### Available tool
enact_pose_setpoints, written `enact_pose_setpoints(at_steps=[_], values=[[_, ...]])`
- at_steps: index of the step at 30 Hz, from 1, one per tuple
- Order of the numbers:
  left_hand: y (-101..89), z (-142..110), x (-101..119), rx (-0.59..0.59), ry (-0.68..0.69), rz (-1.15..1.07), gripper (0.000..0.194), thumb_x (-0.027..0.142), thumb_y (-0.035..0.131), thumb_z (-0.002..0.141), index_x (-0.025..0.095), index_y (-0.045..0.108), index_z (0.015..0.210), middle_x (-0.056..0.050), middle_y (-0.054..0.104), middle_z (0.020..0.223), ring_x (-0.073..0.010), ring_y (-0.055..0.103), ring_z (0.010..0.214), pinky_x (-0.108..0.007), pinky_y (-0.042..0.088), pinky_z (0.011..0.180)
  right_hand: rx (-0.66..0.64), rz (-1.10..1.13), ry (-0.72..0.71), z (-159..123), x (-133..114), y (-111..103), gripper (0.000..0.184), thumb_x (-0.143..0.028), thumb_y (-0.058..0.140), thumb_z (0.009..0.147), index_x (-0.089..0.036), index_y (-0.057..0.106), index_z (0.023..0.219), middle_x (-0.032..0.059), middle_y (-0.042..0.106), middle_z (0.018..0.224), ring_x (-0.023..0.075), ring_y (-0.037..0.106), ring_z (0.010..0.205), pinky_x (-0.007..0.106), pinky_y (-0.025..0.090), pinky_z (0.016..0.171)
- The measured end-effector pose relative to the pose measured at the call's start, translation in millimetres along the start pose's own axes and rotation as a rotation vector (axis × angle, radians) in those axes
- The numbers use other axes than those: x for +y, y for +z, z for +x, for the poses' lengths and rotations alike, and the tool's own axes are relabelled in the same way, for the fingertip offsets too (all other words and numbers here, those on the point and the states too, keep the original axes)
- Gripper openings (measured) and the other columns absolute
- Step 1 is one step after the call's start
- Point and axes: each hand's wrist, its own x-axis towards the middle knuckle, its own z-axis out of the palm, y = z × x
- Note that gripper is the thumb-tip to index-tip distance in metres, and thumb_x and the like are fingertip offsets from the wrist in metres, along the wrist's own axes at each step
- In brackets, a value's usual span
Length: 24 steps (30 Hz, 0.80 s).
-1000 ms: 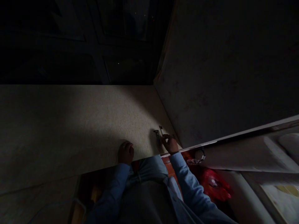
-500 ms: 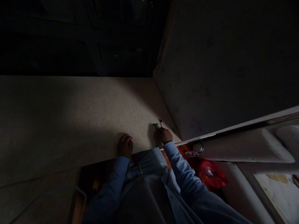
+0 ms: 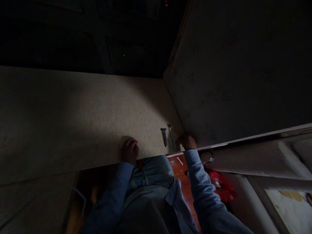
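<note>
A dark safety razor (image 3: 164, 137) lies on the pale tabletop (image 3: 107, 110), its head pointing away from me. Just right of it, roughly parallel, is a slim toothbrush (image 3: 172, 137) with its head at the far end. My right hand (image 3: 188, 142) is at the table's right edge by the upright panel, apart from both. Its fingers are bent down over the spot where a small green item lay; whatever they hold is hidden in shadow. My left hand (image 3: 130, 150) rests at the front edge with fingers curled and nothing visible in them.
A tall patterned panel (image 3: 234, 81) bounds the table's right side. Below right are a red plastic bag (image 3: 221, 187), a cable (image 3: 210, 160) and pale cushioned furniture (image 3: 258, 159). Reddish wooden flooring (image 3: 182, 182) shows beneath my right arm. The room is dim.
My right hand has let go of the razor and toothbrush, which now lie side by side. It has moved right, covering the small green item's spot. My left hand stays put.
</note>
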Motion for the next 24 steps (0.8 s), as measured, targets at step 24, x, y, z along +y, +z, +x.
enact_pose_setpoints(at_steps=[24], values=[[-0.1,1,4,0.032,-0.046,-0.023,0.022,0.020,0.050,0.087,0.021,0.072,0.089,-0.010,0.072,0.104,-0.0251,0.067,0.101,-0.038,0.056,0.091,0.197,-0.015,-0.390,42,-3,-2,0.040,-0.024,0.057,0.094,-0.026,0.067,0.133,0.0089,0.073,0.128,0.0229,0.071,0.109,0.028,0.055,0.092]])
